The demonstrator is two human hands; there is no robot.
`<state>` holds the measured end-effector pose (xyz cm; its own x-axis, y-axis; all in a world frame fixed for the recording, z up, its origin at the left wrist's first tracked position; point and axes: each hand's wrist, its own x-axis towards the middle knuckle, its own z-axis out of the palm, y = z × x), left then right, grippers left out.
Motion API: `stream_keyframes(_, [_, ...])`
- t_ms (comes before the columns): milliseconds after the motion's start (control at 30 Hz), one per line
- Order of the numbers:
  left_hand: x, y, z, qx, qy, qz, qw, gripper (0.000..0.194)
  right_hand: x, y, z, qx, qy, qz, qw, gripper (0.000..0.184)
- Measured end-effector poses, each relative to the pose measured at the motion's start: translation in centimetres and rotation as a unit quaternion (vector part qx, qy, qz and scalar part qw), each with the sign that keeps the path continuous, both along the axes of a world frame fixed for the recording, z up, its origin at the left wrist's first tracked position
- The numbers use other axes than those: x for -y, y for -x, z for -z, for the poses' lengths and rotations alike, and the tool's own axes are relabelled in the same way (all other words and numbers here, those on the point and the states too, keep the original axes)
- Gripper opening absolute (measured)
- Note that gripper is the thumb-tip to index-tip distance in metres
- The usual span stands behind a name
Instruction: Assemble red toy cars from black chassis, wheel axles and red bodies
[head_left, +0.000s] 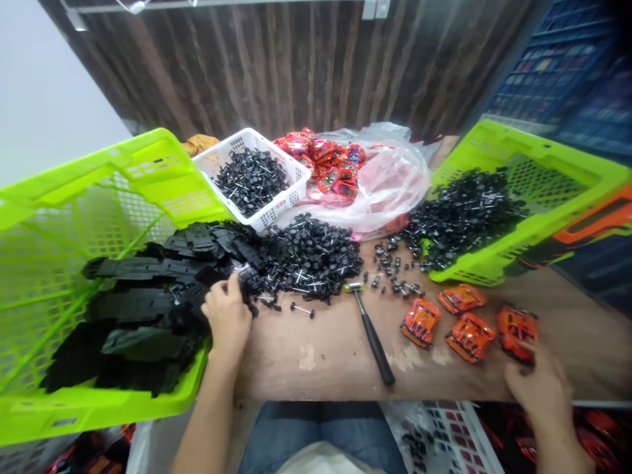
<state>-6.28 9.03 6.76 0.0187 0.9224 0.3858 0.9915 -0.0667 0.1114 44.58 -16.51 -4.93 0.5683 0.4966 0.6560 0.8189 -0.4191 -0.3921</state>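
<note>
My left hand [227,313] is at the right edge of a pile of flat black plastic plates [148,299], its fingers curled down on a black plastic plate [243,268] there. My right hand [540,378] is at the far right, slightly blurred, with its fingertips closed at the near edge of an orange toy car [516,328]. Left of that car lie three more orange toy cars [470,337] on the wooden table [306,375]. A heap of black wheel-and-axle sets [313,253] spreads beyond my left hand. Between my hands lies a small hammer with a black handle [375,345].
A tipped lime-green basket [99,405] holds the plates on the left. A white basket [284,201] of wheel sets stands behind. Beside it, a clear plastic bag [392,187] holds red-orange car shells [336,164]. Another green basket [553,158] spills small black parts at right.
</note>
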Motion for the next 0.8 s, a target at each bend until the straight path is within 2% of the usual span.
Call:
stream_keyframes(67, [-0.4, 0.4, -0.5, 0.014, 0.008, 0.021, 1.0, 0.054, -1.4, 0.9, -1.5, 0.014, -0.007, 0.05, 0.999, 0.026])
stream_keyframes(133, [-0.6, 0.4, -0.8, -0.015, 0.024, 0.039, 0.999, 0.048, -4.2, 2.8, -3.5, 0.017, -0.009, 0.048, 0.999, 0.029])
stream_keyframes(200, [-0.7, 0.2, -0.7, -0.072, 0.042, 0.048, 0.995, 0.051, -8.1, 5.2, -5.5, -0.006, 0.061, -0.053, 0.997, 0.029])
stream_keyframes(233, [-0.7, 0.0, -0.5, -0.093, 0.047, 0.046, 0.993, 0.053, -10.3, 6.2, -6.3, -0.017, 0.132, -0.078, 0.988, 0.029])
stream_keyframes(300, [-0.6, -0.1, 0.1, -0.099, 0.05, 0.037, 0.993, 0.052, -14.4, 7.7, -7.4, -0.032, 0.296, -0.071, 0.952, 0.029])
stream_keyframes(333, [-0.6, 0.0, 0.4, -0.083, 0.044, 0.029, 0.995, 0.05, -16.1, 8.0, -7.7, -0.039, 0.354, -0.066, 0.932, 0.027])
stream_keyframes(367, [-0.6, 0.3, 0.7, -0.059, 0.032, 0.021, 0.998, 0.048, -17.4, 8.0, -8.0, -0.043, 0.392, -0.063, 0.917, 0.026])
stream_keyframes(433, [-0.5, 1.0, 1.0, 0.013, 0.003, 0.021, 1.0, 0.04, -19.2, 7.7, -8.3, -0.045, 0.415, -0.065, 0.906, 0.026])
stream_keyframes(533, [-0.4, 1.8, 0.4, 0.188, -0.041, 0.05, 0.98, 0.025, -19.6, 8.4, -8.8, -0.063, 0.358, -0.066, 0.929, 0.03])
stream_keyframes(600, [-0.4, 1.4, -0.4, 0.323, -0.072, 0.06, 0.942, 0.021, -18.4, 11.2, -9.0, -0.122, 0.272, -0.143, 0.944, 0.029])
stream_keyframes(633, [-0.3, 0.9, -0.8, 0.381, -0.089, 0.063, 0.918, 0.021, -17.6, 13.4, -8.9, -0.158, 0.228, -0.213, 0.937, 0.027])
stream_keyframes(667, [-0.2, 0.3, -1.2, 0.43, -0.108, 0.073, 0.894, 0.02, -16.6, 15.8, -8.7, -0.189, 0.205, -0.287, 0.917, 0.027])
stream_keyframes(733, [0.4, -1.0, -1.5, 0.486, -0.12, 0.143, 0.854, 0.013, -14.8, 21.0, -7.8, -0.193, 0.229, -0.39, 0.871, 0.024])
stream_keyframes(800, [1.6, -2.1, -1.0, 0.487, -0.059, 0.266, 0.83, 0.004, -13.6, 25.1, -6.6, -0.171, 0.264, -0.383, 0.869, 0.02])
